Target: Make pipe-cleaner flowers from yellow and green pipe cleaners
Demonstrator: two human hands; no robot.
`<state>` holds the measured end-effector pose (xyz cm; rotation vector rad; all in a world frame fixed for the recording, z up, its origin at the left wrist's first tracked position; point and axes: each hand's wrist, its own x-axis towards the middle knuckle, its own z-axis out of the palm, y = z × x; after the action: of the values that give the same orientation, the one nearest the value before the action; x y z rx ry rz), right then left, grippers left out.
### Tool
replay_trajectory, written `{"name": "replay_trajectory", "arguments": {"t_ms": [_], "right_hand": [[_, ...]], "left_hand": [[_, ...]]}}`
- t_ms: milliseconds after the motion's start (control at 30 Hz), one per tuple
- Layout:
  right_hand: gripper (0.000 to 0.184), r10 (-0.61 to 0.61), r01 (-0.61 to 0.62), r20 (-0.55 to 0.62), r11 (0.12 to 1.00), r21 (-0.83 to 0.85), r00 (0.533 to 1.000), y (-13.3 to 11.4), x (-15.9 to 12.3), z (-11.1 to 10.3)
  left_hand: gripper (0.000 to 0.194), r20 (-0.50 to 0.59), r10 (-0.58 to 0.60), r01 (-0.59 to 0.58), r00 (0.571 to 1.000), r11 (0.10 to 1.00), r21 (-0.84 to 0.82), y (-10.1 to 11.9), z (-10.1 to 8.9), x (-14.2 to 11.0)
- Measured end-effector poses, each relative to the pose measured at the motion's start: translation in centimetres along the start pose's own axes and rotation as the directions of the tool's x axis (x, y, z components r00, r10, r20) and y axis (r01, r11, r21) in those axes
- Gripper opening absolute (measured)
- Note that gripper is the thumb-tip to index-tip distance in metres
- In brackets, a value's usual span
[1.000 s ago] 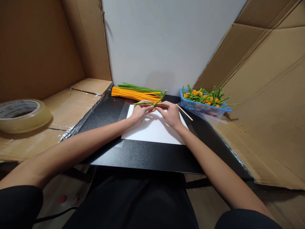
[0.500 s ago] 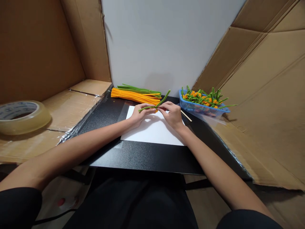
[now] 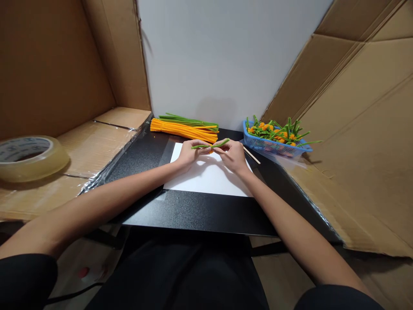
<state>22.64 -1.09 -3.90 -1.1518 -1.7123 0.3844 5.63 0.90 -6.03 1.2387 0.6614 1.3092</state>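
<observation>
Both my hands meet above the white sheet [image 3: 206,178], pinching at the middle of a green pipe cleaner [image 3: 222,144]. My left hand [image 3: 189,155] closes on its left part, and my right hand [image 3: 232,156] grips near the centre. A small bit of orange pipe cleaner [image 3: 211,150] shows between the fingertips; most of it is hidden. The green ends reach out to the left and the right over my fingers. Behind my hands lies a bundle of orange pipe cleaners [image 3: 183,129], with green pipe cleaners [image 3: 190,120] behind it.
At the back right stands a blue basket [image 3: 274,147] full of green and orange twisted pieces. A thin wooden stick [image 3: 252,155] lies beside my right hand. A large tape roll [image 3: 35,157] rests on the cardboard [image 3: 80,146] at left. Cardboard walls flank the black table [image 3: 193,213].
The right end of the green pipe cleaner, which pointed up and to the right, has been bent down and now lies lower across my right fingers. Both hands remain nearly in place.
</observation>
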Motion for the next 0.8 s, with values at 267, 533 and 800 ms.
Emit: {"name": "replay_trajectory", "arguments": {"t_ms": [267,533,800], "right_hand": [[0.011,0.532,-0.676,0.422,0.633,0.377,0.734,-0.8,0.8,-1.3],[0.008,0.537,-0.653,0.373,0.649,0.392,0.757,-1.2,1.1,-1.9],[0.024,0.343,-0.354,0.092,0.876,0.328,0.935,-1.1,0.9,-1.2]], "left_hand": [[0.022,0.304,0.49,-0.577,0.817,0.713,0.398,0.6,-0.6,0.4],[0.032,0.286,0.387,-0.47,0.877,0.815,0.34,0.3,-0.8,0.8],[0.053,0.053,0.087,-0.089,0.995,0.996,0.02,-0.1,-0.4,0.8]]}}
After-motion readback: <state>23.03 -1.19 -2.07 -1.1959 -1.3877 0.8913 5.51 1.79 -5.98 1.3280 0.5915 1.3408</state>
